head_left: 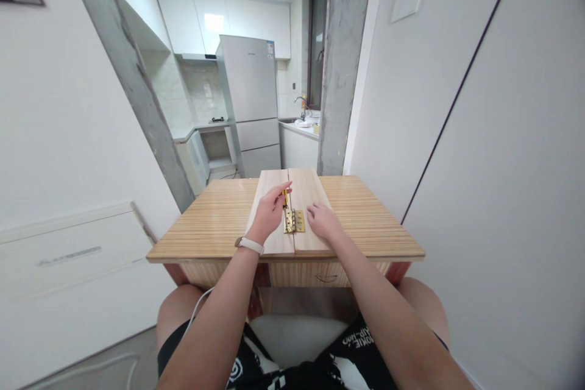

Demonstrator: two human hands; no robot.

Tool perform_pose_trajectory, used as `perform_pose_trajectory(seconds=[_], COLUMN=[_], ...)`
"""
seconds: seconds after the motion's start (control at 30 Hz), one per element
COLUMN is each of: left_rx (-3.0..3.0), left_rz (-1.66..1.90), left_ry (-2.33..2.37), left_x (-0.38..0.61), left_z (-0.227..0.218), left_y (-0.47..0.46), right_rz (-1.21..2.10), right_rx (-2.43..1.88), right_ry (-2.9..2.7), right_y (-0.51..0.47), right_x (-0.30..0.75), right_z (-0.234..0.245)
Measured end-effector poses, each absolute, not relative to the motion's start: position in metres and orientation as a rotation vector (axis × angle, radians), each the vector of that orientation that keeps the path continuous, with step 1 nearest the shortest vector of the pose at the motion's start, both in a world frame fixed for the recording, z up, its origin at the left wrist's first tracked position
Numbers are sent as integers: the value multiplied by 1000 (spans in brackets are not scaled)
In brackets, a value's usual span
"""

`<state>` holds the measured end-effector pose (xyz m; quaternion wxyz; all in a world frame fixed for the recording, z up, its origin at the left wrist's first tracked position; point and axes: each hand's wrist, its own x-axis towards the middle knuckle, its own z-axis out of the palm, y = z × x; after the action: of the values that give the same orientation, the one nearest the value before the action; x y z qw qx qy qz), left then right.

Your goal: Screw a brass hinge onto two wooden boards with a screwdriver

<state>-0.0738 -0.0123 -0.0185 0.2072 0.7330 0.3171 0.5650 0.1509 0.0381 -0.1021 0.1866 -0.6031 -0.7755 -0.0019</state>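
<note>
Two pale, flat wooden boards (309,186) lie side by side on a striped, wood-grain table (214,219), their seam running from near to far; a shiny, brass-coloured metal hinge (295,221) sits across that seam towards the near end, with a leaf on either board. The left hand (273,204), with a white-strapped watch (249,245) at its wrist, is over the left board, on the far left side of the hinge; a narrow yellow-and-black object (284,197) shows beside its fingers, partly hidden, and I cannot tell whether they grip it. The right hand (323,220) rests on the right board, just right of the hinge, its fingers loosely bent and ungripping.
</note>
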Motion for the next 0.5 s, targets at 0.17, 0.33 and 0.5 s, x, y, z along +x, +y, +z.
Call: perform_pose_trajectory(seconds=[0.17,0.33,0.5], left_rx=[2009,2045,1974], left_rz=[1638,1637,1575], left_ry=[980,950,880], left_x=[-73,-73,-72], left_z=[-18,-18,-20], left_y=[-13,-13,-11], right_rz=[-16,-29,-41], right_rx=[-1695,-1680,-1673], right_ry=[-2183,-2185,-2186], right_y=[39,39,38], right_x=[151,151,151], right_z=[-103,-105,-104])
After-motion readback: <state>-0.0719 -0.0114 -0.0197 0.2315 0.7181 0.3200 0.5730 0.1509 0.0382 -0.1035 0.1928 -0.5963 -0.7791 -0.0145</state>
